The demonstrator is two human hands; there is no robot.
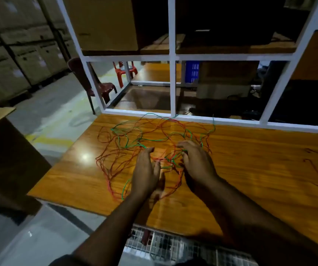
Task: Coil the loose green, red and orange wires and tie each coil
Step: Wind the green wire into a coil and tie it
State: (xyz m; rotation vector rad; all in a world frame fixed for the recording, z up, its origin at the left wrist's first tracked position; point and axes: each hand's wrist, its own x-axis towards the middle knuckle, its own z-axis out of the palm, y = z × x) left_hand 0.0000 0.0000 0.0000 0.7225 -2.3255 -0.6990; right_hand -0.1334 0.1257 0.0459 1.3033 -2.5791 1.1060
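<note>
Glossy wooden table point(250, 160) carries a loose tangle of green wire point(127, 144), red wire point(108, 184) and orange wire point(104, 135), sprawling mostly side to side with no single heading. Left hand point(144, 172) hovers over its near middle, fingers point(147, 152) spread, gripping nothing. Right hand point(197, 162) curls onto strands at the tangle's right; actual grip unclear.

Glossy wooden table point(250, 160), white-painted frame point(172, 73)
</note>
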